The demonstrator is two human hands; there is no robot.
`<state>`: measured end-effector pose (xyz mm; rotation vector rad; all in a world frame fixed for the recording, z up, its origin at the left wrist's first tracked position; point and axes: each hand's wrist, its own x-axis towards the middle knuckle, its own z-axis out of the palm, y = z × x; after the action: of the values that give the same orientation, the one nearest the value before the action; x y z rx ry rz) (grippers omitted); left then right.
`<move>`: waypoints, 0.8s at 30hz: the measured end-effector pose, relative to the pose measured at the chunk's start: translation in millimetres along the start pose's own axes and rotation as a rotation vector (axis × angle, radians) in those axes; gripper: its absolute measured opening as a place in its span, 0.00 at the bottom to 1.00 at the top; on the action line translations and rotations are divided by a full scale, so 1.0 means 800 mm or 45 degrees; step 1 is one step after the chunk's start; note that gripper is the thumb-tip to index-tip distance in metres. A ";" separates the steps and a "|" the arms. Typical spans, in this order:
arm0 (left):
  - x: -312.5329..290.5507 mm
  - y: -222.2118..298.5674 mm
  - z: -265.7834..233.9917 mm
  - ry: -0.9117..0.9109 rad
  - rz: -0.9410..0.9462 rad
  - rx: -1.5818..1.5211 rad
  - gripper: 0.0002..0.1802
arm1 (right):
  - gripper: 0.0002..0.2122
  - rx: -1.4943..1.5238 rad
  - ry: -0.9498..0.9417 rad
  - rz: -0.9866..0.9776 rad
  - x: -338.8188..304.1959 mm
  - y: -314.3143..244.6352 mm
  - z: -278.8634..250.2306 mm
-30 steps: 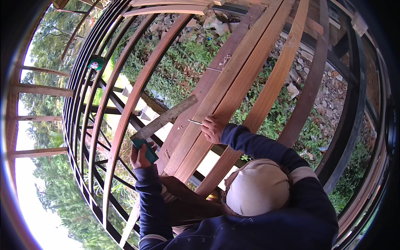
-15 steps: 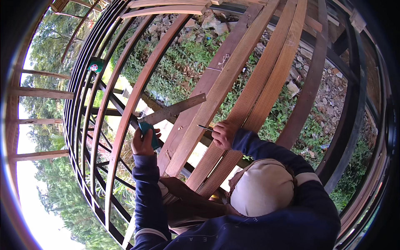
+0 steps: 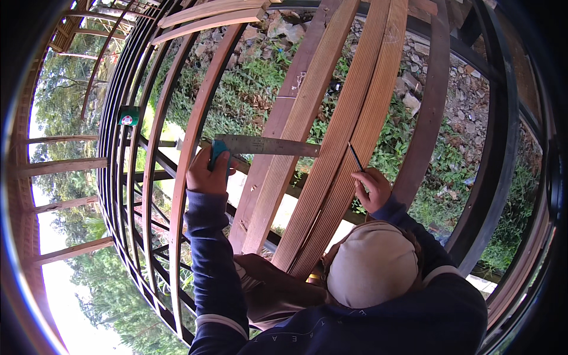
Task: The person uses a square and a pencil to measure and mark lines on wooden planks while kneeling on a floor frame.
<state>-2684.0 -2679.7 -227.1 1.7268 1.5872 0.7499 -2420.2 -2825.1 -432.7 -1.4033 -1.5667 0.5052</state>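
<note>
My left hand (image 3: 208,171) is closed around the teal handle of a try square (image 3: 266,145). Its metal blade points right across a dark brown board and a lighter ridged plank (image 3: 307,112), with the tip over the left one of two grooved reddish boards (image 3: 349,106). Whether the blade rests on the wood or hovers, I cannot tell. To the right, my right hand (image 3: 373,188) grips a dark pencil (image 3: 355,156) between its fingers. The pencil's far end is over the right grooved board (image 3: 340,201).
Boards and dark beams run across an open frame, with plants and rubble (image 3: 455,124) below. Black slats (image 3: 118,195) line the left side. Short timber offcuts (image 3: 207,23) lie at the top. A beige rounded cloth shape (image 3: 373,266) is close to my chest.
The try square has swung from a slant to nearly level, its tip now further right over the grooved board. My right hand has moved right with the pencil, which now points up and away.
</note>
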 end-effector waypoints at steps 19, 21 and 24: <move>0.023 -0.172 0.200 -0.047 0.325 0.432 0.13 | 0.06 0.260 -0.090 0.499 0.051 0.022 0.047; 0.022 -0.197 0.205 -0.019 0.373 0.459 0.14 | 0.05 0.280 -0.084 0.463 0.058 0.018 0.045; 0.020 -0.197 0.218 0.000 0.456 0.453 0.13 | 0.05 0.271 -0.027 0.438 0.061 0.029 0.046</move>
<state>-2642.2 -2673.4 -458.6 2.3103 1.4950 0.6592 -2434.0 -2763.7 -451.0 -1.5091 -1.2481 0.8686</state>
